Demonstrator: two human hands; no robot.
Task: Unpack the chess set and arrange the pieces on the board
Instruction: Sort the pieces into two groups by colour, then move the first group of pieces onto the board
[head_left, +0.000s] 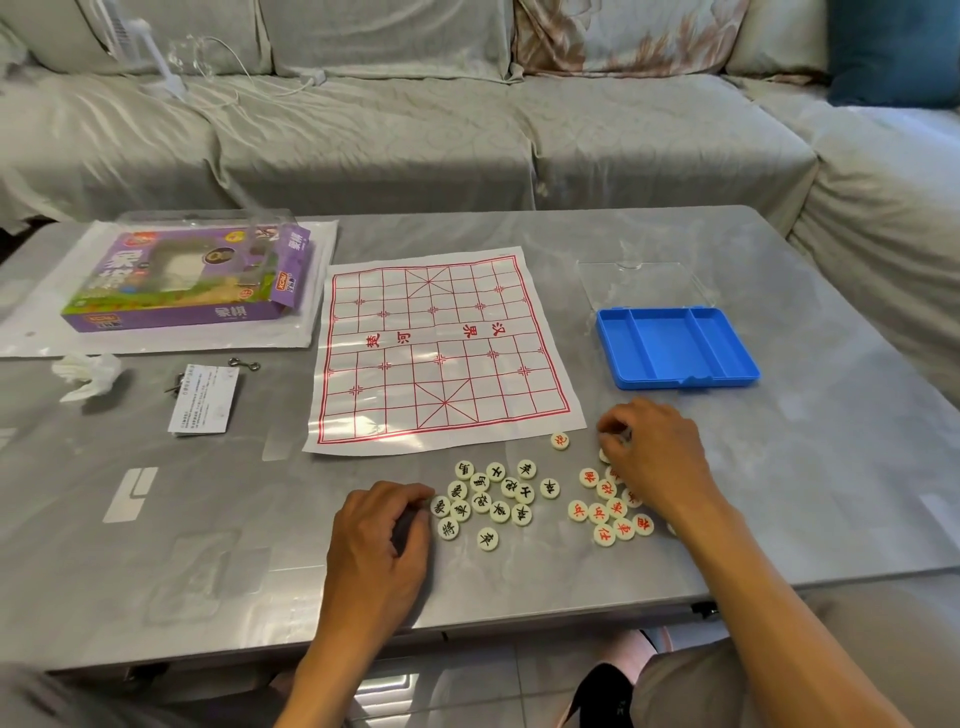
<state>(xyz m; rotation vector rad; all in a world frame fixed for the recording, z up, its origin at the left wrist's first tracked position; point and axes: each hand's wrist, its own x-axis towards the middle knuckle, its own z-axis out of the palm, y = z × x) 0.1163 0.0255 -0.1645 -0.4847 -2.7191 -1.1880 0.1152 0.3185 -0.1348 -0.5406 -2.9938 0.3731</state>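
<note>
The left hand (382, 525) rests on the grey table (779, 467) with fingers curled, their tips at the edge of the black-lettered pieces (488, 499); whether it holds one I cannot tell; the right hand (652, 457) lies over the red-lettered pieces (605, 512), fingertips curled onto a piece; beyond lies the bare paper board (441, 348); to its right sits the blue tray (675, 345).

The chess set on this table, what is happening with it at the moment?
A person is sorting Chinese chess pieces on the table. The left hand rests beside the black-lettered pieces, its fingers curled. The right hand is over the red-lettered pieces and seems to pinch one. The paper board lies flat with no piece on it. One red piece sits just off its near corner. The blue tray is empty.
</note>
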